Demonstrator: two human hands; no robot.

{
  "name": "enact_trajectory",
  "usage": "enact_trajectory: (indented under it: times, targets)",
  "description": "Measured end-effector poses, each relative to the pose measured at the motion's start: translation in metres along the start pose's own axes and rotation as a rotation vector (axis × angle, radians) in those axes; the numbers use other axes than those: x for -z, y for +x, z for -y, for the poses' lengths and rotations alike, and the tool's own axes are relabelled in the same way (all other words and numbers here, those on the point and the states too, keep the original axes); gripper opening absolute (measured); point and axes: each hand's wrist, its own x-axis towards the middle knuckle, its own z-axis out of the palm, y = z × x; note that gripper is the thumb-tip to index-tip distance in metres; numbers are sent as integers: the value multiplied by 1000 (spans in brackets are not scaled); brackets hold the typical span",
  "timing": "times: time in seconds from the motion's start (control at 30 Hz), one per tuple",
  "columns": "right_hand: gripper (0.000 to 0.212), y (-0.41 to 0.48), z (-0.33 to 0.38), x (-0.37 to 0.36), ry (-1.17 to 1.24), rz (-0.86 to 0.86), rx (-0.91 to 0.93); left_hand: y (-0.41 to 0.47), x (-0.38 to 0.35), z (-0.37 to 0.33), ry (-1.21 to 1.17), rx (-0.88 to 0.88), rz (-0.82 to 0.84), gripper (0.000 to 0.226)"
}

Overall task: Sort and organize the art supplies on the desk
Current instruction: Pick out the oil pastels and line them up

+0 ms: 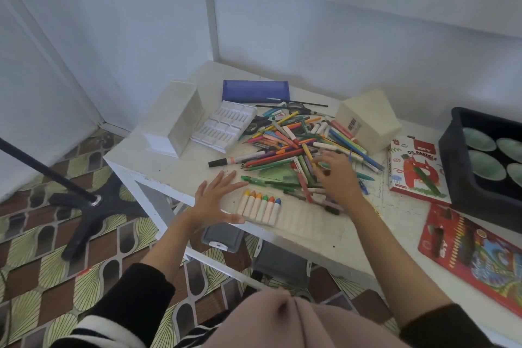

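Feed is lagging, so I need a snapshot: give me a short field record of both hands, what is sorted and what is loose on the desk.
crayon row: six, side by side, near the front edge
pile: pens, pencils, markers mixed, unsorted
left hand: open, fingers spread, beside the crayon row
right hand: in the pile; grip blurred, cannot tell
blue pencil case: behind the pile
oil pastels box: right of the pile

Noted on white desk point(169, 172): heap of pens and pencils point(293, 147) at centre; blue pencil case point(255, 91) at 12 o'clock; oil pastels box point(415, 169) at 3 o'clock; clear crayon tray point(310, 222) at 6 o'clock
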Motion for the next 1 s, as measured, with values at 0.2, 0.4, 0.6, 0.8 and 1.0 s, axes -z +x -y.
enact_trajectory:
  times: [0.2,0.4,0.6,0.8,1.0]
  targets:
    - [41,60,-27,0,-270,163,-226,1,-2,2,-9,-2,-2,107]
    - [31,67,-25,-14,-468,93,-222,-1,0,1,-28,6,11,109]
    - [20,65,-28,-16,-489,9,-120,-1,0,0,-46,1,0,108]
    - [25,63,-34,-14,-369,-37,-82,0,0,0,-37,-4,4,107]
    - [11,32,-6,-2,153,-182,-76,0,-1,1,-33,-9,2,108]
